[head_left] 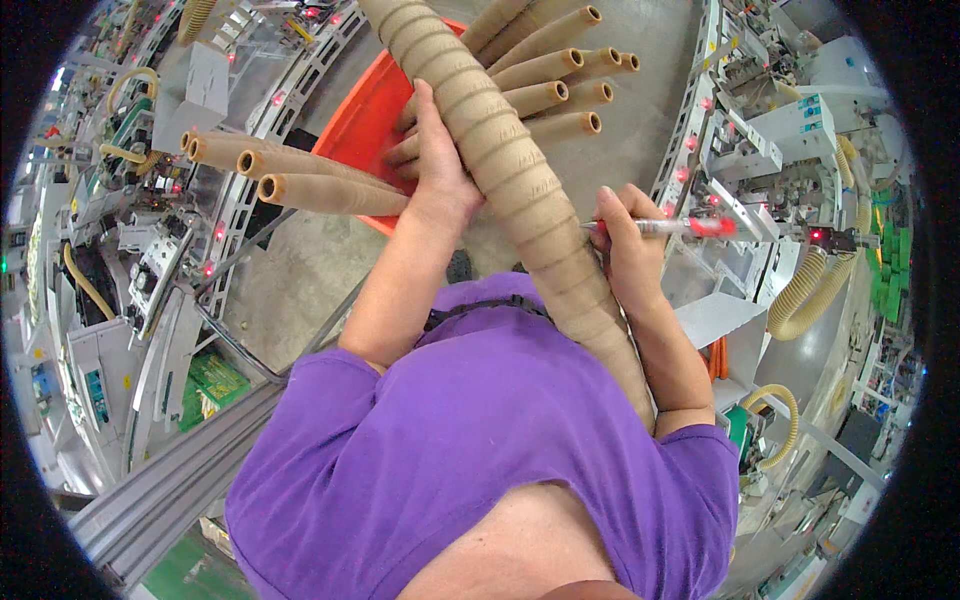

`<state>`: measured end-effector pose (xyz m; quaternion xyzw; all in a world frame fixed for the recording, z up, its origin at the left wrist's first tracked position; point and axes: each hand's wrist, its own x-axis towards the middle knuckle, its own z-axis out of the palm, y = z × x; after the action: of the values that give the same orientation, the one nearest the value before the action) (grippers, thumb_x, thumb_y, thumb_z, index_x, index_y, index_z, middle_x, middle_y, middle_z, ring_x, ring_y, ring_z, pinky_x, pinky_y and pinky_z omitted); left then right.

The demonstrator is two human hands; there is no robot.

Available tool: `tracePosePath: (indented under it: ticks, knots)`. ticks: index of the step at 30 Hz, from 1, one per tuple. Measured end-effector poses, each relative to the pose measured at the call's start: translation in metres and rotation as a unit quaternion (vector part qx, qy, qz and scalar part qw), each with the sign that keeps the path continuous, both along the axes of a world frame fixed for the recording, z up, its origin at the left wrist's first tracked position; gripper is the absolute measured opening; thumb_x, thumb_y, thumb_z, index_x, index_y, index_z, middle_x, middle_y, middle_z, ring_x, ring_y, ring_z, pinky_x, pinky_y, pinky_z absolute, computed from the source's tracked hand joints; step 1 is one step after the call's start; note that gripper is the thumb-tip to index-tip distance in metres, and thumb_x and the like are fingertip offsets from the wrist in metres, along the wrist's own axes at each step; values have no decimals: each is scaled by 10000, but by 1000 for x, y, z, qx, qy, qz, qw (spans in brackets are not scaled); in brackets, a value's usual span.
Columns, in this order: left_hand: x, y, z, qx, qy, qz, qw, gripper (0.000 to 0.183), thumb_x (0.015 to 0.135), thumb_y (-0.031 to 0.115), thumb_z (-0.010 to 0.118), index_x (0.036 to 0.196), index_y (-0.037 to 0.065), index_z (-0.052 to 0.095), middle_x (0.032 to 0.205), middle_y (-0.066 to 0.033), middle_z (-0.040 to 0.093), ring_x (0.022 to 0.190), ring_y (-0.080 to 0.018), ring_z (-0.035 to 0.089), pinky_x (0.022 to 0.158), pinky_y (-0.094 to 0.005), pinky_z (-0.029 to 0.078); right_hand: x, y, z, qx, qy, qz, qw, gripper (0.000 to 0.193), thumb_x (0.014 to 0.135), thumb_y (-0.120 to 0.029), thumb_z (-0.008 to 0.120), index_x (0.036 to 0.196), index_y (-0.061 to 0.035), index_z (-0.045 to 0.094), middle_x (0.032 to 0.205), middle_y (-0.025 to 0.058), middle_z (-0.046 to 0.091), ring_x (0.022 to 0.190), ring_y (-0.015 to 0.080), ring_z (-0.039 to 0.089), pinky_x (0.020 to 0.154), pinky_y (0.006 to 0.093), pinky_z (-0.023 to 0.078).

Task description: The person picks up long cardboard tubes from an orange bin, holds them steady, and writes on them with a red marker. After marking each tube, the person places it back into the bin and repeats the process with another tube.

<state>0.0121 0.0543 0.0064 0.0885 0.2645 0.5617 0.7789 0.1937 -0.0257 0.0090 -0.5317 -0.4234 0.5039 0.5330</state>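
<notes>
A long stack of nested brown paper cones (pixel 520 180), ridged where each rim overlaps, slants from the top of the head view down against my right forearm. Small handwritten marks run along its upper side. My left hand (pixel 445 180) grips it from the left, thumb along the side and the other fingers hidden beneath. On the other side, my right hand (pixel 630 245) pinches a clear-bodied pen (pixel 665 227) with a red end. The pen's tip is at or very near the paper; contact is hard to tell.
Ahead stands an orange-red bin (pixel 360 120) holding several more cone stacks (pixel 330 195) that stick out left and right. Machine rows with red lights flank me on the left (pixel 150 260) and right (pixel 800 140). A metal rail (pixel 190 480) lies at the lower left.
</notes>
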Motion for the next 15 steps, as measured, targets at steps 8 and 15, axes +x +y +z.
tracePosePath:
  ticks: [8,15]
  knots:
    - [19,-60,-9,-61,-49,-7,997,831,795,811,345,1077,52,534,943,-163,617,843,-296,639,750,-432,556,-23,6,27,60,-35,89,994,162,863,-86,658,733,-33,576,648,9,572,548,38,484,472,215,363]
    - [16,-50,-7,-28,-4,9,1000,764,807,769,411,1023,50,551,876,-130,621,779,-267,644,695,-405,558,-36,15,30,191,-175,73,963,328,845,-46,657,572,-17,477,507,13,444,480,60,366,430,261,313]
